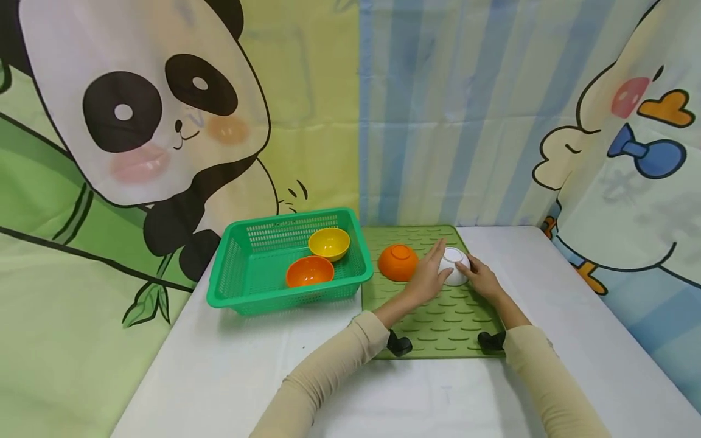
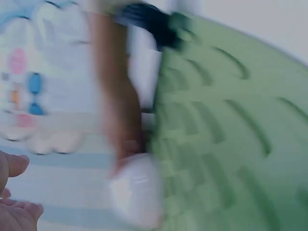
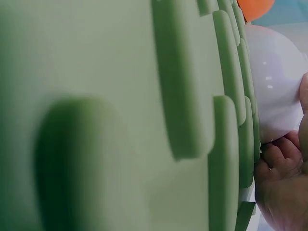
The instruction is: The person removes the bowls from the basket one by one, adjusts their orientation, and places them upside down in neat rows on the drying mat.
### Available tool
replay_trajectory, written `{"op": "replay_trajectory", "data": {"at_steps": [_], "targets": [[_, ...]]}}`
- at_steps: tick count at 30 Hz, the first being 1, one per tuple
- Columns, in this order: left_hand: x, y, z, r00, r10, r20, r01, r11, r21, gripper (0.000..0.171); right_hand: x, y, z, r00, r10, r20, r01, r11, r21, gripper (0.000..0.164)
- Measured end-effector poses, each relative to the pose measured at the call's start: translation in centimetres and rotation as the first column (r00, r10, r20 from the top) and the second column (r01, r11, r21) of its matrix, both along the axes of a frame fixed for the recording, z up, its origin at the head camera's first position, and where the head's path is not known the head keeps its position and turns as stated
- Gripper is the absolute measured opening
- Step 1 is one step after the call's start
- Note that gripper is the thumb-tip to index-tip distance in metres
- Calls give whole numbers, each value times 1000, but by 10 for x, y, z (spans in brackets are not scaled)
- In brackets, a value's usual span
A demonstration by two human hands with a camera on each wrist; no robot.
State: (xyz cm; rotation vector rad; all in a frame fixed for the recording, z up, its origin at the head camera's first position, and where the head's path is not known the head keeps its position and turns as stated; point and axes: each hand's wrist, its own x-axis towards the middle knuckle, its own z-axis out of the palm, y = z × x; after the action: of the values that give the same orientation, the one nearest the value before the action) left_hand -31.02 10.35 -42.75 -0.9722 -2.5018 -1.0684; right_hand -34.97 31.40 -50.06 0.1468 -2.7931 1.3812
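Upside down on the green mat sits a white bowl (image 1: 453, 258), its foot ring facing up. My right hand (image 1: 482, 278) grips it from the right; in the right wrist view the thumb lies on the side of the bowl (image 3: 276, 84) and the other fingers curl at its rim. My left hand (image 1: 426, 277) is at the bowl's left side with fingers extended. In the blurred left wrist view, fingers of that hand (image 2: 17, 211) show at the left edge, apart from the bowl (image 2: 137, 192). An orange bowl (image 1: 398, 264) lies upside down to the left of both hands.
The ridged green mat (image 1: 438, 331) covers part of the white table (image 1: 246, 377). Left of it stands a green plastic basket (image 1: 219, 292) holding a yellow bowl (image 1: 329, 244) and another orange bowl (image 1: 310, 272), both upright. A printed curtain (image 1: 416, 121) hangs behind the table.
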Motion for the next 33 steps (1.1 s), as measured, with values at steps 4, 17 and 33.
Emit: {"op": "replay_trajectory", "data": {"at_steps": [4,17,33], "targets": [[14,-52,43,995,-76,-68,87,979,186,49,-1,2,1,1000,-2,6,2,1000,5,77],[-26,-275,69,964,255,-71,-251,966,59,24,1,0,-2,1000,-12,1,12,1000,8,79],[-63,-324,24,686,44,727,82,987,-137,45,2,5,-3,1000,-2,4,2,1000,22,80]]}}
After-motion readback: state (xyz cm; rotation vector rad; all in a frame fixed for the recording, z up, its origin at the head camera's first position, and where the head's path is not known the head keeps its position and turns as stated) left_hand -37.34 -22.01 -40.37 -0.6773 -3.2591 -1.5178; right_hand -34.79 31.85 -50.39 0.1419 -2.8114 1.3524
